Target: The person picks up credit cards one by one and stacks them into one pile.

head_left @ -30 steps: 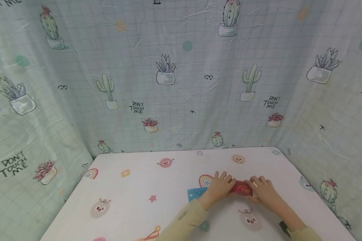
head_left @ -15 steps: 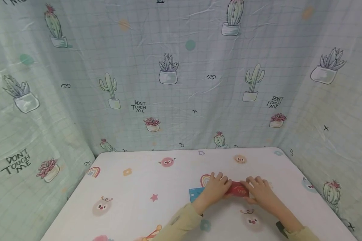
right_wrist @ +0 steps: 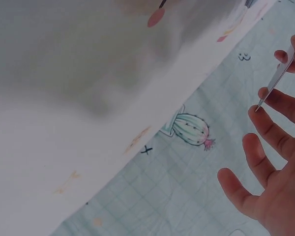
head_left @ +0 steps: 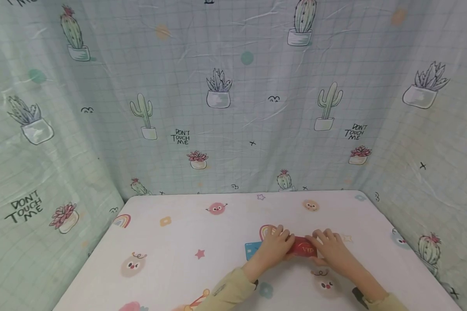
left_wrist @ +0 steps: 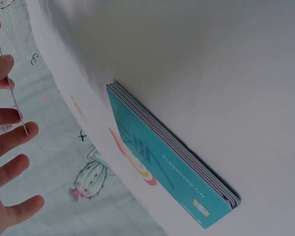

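A red card (head_left: pixel 305 247) with gold "VIP" lettering is raised over the table between the two hands. Fingers and thumb of the left hand (head_left: pixel 274 248) pinch its left end, and the right hand (head_left: pixel 332 251) pinches the right end. Both wrist views show the card nearly edge-on, as a thin strip (left_wrist: pixel 14 98) in the left one. A stack of cards (left_wrist: pixel 162 147) with a blue card on top lies flat on the table beside the left hand; in the head view that hand and wrist cover part of it.
The white table (head_left: pixel 171 259) carries printed faces, stars and rainbows. Behind it and along both sides hangs a pale green curtain (head_left: pixel 233 121) with cactus prints. A dark band (head_left: pixel 359 297) sits at the right wrist, by the sleeve.
Both hands have shifted a little to the left over the table with the red card between them. The view has turned slightly, and the blue-topped stack stays where it lies.
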Demonstrator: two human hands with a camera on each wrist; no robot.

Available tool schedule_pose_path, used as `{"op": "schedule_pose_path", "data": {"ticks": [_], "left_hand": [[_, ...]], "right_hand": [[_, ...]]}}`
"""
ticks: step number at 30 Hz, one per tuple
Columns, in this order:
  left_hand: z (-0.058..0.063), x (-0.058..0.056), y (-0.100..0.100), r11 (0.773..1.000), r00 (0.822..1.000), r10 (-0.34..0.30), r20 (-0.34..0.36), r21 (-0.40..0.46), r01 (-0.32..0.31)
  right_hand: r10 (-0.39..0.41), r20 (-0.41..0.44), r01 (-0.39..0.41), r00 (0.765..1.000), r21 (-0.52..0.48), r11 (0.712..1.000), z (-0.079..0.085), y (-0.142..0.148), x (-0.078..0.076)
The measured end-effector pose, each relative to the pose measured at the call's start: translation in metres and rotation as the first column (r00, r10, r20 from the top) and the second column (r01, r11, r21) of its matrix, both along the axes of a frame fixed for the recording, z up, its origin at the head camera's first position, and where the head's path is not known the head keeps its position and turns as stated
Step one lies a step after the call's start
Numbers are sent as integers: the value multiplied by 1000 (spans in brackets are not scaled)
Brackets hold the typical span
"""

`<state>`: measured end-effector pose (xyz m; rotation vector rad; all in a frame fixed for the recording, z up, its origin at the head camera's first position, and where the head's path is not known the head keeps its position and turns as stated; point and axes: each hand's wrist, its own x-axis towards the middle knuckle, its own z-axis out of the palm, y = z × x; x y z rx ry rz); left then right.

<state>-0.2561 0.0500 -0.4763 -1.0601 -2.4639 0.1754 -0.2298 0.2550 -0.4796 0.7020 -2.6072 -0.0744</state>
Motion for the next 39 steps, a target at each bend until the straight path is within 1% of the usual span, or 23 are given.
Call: {"op": "schedule_pose_path", "data": {"ticks": [2,7,12,19,24,31,34,39], "left_hand": [[0,2,-3,1000,1000,1,3,6,-1],[-1,6,-10,1000,1000,5,-26,16,-4],[-5,7,-18,1000,999,27,-27,14,-27],[-4,8,-27,999,999,35,-38,-2,-35],[-6,8,-35,998,998,56,-20,-21,-57],[-11,10,-45,997,996,76,48,-13,-75],[-13,11,-47,996,995,85,52,-10,-85],[-14,13,-52,994,994,108,28,0,-108]], "right_hand": [[-5,20,5,1000,2,1000,-1,-2,0],[-9,62,8,998,22,1000,-1,-8,0],[35,38,-35,999,20,999,0,-14,0],[57,18,-57,998,23,998,-5,-21,-3],[100,3,-100,995,25,995,-9,-26,-5],[149,5,-149,989,7,989,-10,-31,-6],[147,40,-146,988,-9,989,-11,-33,-5],[150,80,-147,985,-37,988,-13,-36,-6]]}}
